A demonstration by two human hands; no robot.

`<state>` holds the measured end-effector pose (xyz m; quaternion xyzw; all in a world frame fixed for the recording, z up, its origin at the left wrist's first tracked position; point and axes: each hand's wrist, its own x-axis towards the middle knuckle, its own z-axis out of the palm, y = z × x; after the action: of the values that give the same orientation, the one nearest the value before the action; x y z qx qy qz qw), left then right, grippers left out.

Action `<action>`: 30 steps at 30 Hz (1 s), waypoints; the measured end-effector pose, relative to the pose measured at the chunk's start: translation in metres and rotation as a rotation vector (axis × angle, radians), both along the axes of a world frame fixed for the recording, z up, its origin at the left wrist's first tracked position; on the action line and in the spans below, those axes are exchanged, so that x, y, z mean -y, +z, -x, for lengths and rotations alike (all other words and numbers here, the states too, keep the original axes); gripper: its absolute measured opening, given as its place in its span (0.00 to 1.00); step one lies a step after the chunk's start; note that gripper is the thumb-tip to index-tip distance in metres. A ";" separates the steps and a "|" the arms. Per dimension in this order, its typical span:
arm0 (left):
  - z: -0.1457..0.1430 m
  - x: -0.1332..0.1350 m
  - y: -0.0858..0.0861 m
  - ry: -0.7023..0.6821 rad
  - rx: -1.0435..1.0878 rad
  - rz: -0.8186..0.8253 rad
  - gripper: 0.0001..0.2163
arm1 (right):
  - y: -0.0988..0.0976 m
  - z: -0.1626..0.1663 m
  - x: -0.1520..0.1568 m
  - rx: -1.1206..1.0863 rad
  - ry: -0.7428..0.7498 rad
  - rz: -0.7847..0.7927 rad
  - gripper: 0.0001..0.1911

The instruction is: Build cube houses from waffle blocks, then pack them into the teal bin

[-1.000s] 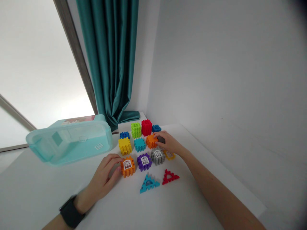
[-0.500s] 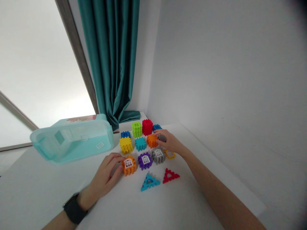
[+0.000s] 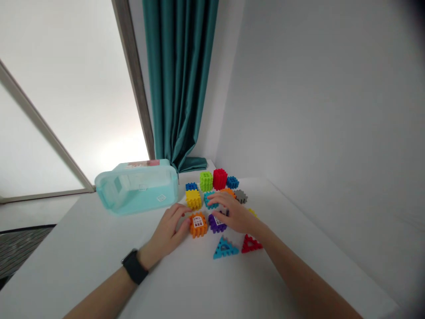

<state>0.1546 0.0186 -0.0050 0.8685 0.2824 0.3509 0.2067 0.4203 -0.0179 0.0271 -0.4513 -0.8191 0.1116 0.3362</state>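
Note:
My left hand (image 3: pixel 171 232) rests on the table with curved fingers apart, its thumb at the left side of an orange waffle-edged cube (image 3: pixel 198 226) with a white window piece. My right hand (image 3: pixel 234 212) hovers palm down, fingers apart, over a purple cube (image 3: pixel 217 222) with a white window. Its thumb overlaps that window; I cannot tell whether it touches. The hand hides the grey window cube's place and part of a turquoise block (image 3: pixel 210 200). Behind the hand show an orange block (image 3: pixel 229 192) and a grey piece (image 3: pixel 241 196).
A yellow cube (image 3: pixel 193 200), green cube (image 3: pixel 206 181), red cube (image 3: pixel 220 179) and blue pieces (image 3: pixel 233 182) stand behind. Blue (image 3: pixel 226 249) and red triangles (image 3: pixel 251 244) lie in front. A translucent teal bin (image 3: pixel 133 204) lies on its side at left. A wall borders the right.
My right hand has come back toward me from the rear orange block to above the purple cube. The left hand stays by the orange cube. The whole view has shifted, with things appearing further right.

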 end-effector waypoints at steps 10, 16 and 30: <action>0.053 -0.004 0.020 0.133 -0.179 -0.076 0.12 | 0.015 0.064 0.004 0.061 0.100 0.060 0.11; 0.102 -0.003 0.007 0.222 -0.285 -0.097 0.12 | 0.006 0.111 0.008 0.116 0.152 0.092 0.15; 0.169 -0.005 -0.012 0.341 -0.378 -0.205 0.16 | -0.012 0.207 -0.069 0.431 0.026 0.100 0.22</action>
<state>-0.0142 0.0232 -0.0166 0.8751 0.4209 0.2389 -0.0009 0.2134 0.0512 0.0154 -0.4702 -0.8712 0.0574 0.1291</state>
